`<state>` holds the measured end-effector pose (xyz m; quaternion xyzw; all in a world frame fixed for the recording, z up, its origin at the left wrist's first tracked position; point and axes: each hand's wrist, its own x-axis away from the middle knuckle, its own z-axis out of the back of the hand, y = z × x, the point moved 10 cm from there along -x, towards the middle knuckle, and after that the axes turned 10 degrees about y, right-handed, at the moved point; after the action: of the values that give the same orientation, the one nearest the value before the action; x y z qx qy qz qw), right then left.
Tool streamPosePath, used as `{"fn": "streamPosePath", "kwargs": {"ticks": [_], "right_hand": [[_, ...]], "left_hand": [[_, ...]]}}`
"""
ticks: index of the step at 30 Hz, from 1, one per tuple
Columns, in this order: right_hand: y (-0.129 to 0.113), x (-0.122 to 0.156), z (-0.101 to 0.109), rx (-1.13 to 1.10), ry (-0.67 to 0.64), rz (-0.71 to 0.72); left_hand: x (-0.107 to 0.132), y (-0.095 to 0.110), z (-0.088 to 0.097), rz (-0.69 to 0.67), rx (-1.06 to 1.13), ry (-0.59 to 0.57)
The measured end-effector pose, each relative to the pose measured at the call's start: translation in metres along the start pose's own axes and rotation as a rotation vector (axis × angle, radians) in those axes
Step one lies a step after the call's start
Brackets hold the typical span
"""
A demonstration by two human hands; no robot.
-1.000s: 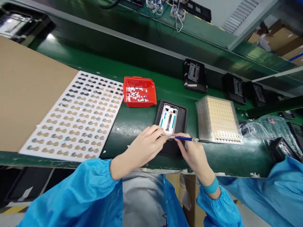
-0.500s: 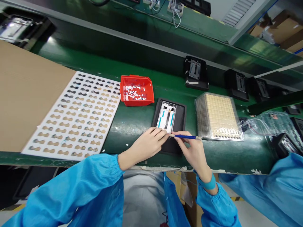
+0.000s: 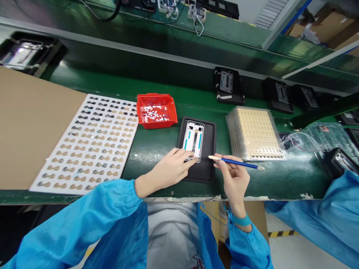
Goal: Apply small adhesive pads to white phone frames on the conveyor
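A white phone frame (image 3: 193, 141) with blue strips lies in a black tray (image 3: 209, 149) on the green belt. My left hand (image 3: 171, 169) rests at the tray's near left, its fingertips pressed on the frame's lower edge. My right hand (image 3: 234, 177) is closed round a thin blue stick (image 3: 235, 163) with pale tips. The stick's left tip hovers just right of the frame, apart from it.
A red bin (image 3: 156, 111) of small white parts stands behind the tray. A white sheet of small stickers (image 3: 89, 142) lies left on brown cardboard (image 3: 30, 119). A stack of clear trays (image 3: 255, 134) is on the right. More black trays (image 3: 227, 86) sit on the far belt. Another person's blue sleeve (image 3: 316, 220) is at right.
My right hand has drawn the stick back to the right, off the frame's lower edge. My left hand stays on the frame. The view has shifted slightly.
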<state>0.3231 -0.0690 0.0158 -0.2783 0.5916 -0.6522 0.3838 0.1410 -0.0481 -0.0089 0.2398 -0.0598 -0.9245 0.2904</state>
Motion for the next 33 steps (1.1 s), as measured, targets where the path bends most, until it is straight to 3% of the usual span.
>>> {"fn": "streamPosePath", "kwargs": {"ticks": [3,7,10,12,14,16,18,20,23,26,29,33], "right_hand": [[-0.004,0.002,0.0,0.012,0.012,0.013],[-0.015,0.001,-0.004,0.027,0.013,0.05],[-0.04,-0.001,-0.017,0.053,-0.037,0.133],[-0.064,-0.001,-0.034,0.099,-0.108,0.229],[-0.089,-0.002,-0.06,0.149,-0.217,0.354],[-0.109,-0.002,-0.096,0.18,-0.354,0.476],[-0.121,-0.003,-0.143,0.193,-0.506,0.581],[-0.125,-0.005,-0.196,0.21,-0.628,0.671],[-0.113,-0.013,-0.275,0.349,-0.693,0.783],[-0.087,-0.016,-0.34,0.615,-0.73,0.835],[-0.075,-0.01,-0.37,0.677,-0.751,0.864],[-0.08,-0.007,-0.366,0.64,-0.735,0.869]], "left_hand": [[0.001,-0.007,-0.001,0.031,0.029,-0.01],[-0.002,0.015,-0.016,-0.037,-0.13,-0.054],[-0.013,0.028,-0.02,-0.024,-0.181,-0.055],[-0.017,0.026,-0.016,0.023,-0.103,-0.048],[-0.011,0.015,0.0,0.087,0.022,0.039],[0.011,-0.004,0.028,0.183,0.087,0.209],[0.048,-0.031,0.058,0.358,0.042,0.391],[0.093,-0.057,0.078,0.578,-0.07,0.502],[0.136,-0.076,0.086,0.747,-0.208,0.538],[0.143,-0.076,0.082,0.722,-0.219,0.541],[0.143,-0.076,0.079,0.731,-0.19,0.559],[0.146,-0.079,0.081,0.76,-0.14,0.6]]}}
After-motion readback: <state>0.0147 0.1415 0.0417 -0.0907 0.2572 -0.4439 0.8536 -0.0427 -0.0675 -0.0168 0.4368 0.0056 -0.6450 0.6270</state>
